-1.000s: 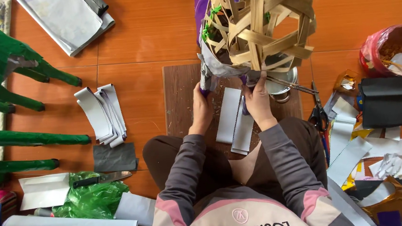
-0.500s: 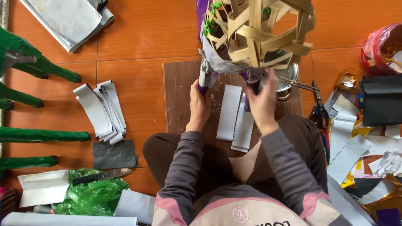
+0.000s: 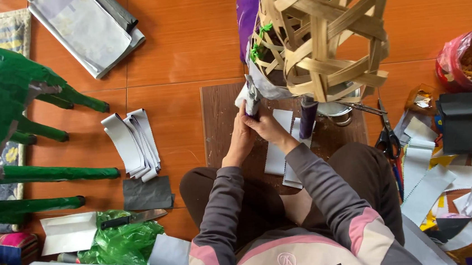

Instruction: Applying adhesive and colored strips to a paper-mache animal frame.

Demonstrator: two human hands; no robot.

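Note:
A woven bamboo-strip frame [image 3: 324, 36] stands in front of me on a brown board [image 3: 221, 122], partly covered in purple and grey paper. My left hand [image 3: 239, 135] and my right hand [image 3: 263, 126] meet at the frame's left leg [image 3: 253, 100], both pressing grey paper around it. A second leg wrapped in purple [image 3: 308, 118] stands to the right, untouched. White paper strips [image 3: 279, 146] lie on the board under my wrists.
A green paper-covered figure with long legs [image 3: 17, 138] lies at left. White strips [image 3: 133, 143], a black sheet [image 3: 148, 192], a knife [image 3: 133, 218] and green plastic [image 3: 121, 242] lie near my left knee. Scissors [image 3: 386, 134], a red bag [image 3: 468, 58] and paper scraps are at right.
My right hand has left the right leg and moved left to join my left hand on the left leg. The view has shifted slightly.

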